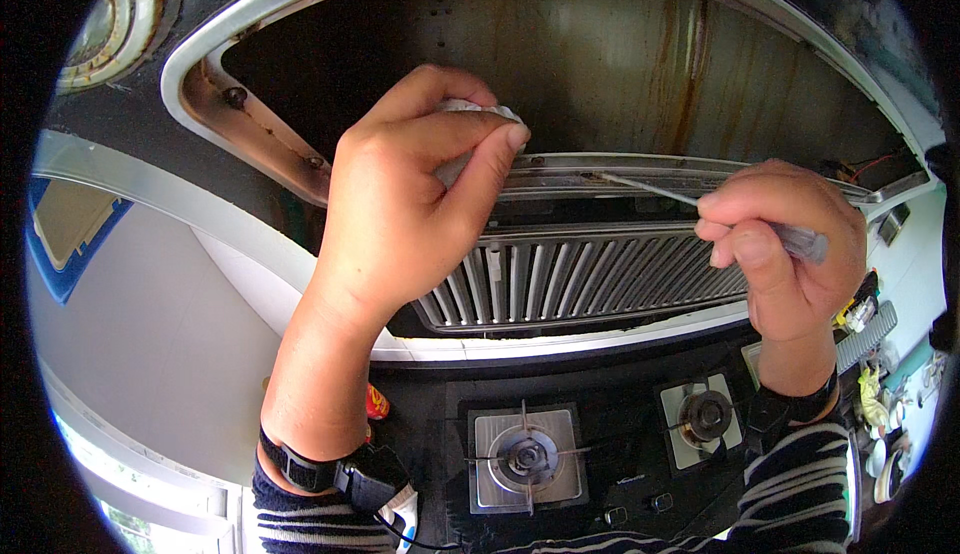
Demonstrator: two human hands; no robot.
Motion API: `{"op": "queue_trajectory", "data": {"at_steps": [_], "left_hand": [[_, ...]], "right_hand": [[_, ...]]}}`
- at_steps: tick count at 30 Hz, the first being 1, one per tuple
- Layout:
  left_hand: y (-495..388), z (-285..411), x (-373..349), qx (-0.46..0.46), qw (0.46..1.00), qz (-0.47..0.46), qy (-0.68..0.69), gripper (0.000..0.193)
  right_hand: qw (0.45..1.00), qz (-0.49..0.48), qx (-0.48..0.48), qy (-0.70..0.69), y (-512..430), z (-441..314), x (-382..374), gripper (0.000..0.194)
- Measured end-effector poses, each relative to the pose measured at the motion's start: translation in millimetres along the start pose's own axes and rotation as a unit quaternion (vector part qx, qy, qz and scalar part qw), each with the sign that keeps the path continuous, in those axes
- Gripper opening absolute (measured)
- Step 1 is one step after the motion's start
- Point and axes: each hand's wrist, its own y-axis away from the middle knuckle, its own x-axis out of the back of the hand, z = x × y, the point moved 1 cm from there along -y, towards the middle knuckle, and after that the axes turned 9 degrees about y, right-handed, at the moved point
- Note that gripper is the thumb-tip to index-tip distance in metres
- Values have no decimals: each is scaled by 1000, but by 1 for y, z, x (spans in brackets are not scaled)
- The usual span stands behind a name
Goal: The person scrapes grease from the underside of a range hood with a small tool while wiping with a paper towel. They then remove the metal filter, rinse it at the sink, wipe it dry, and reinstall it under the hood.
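My left hand [405,186] pinches a crumpled white tissue or cloth [484,108] in front of the dark opening of a range hood. My right hand [806,254] grips a thin screwdriver [652,189] by its translucent handle. The tip of its shaft meets a dirty spot on the metal channel [555,179] along the opening's lower edge. Inside, the hood's back panel [600,66] carries brown grease streaks. A slotted metal baffle filter [600,269] lies below the channel, partly hidden by both hands.
Below is a black gas cooktop with a left burner [529,456] and a right burner [705,411]. A red can [377,402] stands beside my left forearm. The round hood lamp [105,29] is at upper left. Thin red wires [870,168] show at the opening's right corner.
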Motion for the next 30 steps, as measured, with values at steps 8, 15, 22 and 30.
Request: {"op": "queue_trajectory", "data": {"at_steps": [8,15,22,30], "left_hand": [[-1,1,1,-12,1000,-4,-27,9],[0,0,0,7,1000,-2,0,9],[-1,-2,-3,-39,999,33,-7,6],[-1,-1,-1,-17,1000,20,3,7]], "right_hand": [[999,-8,-33,-38,5,0,-4,18],[1000,-8,0,-10,5,0,-7,17],[996,-32,64,53,-4,-6,-4,10],[996,-3,40,82,-2,-11,-11,9]]}}
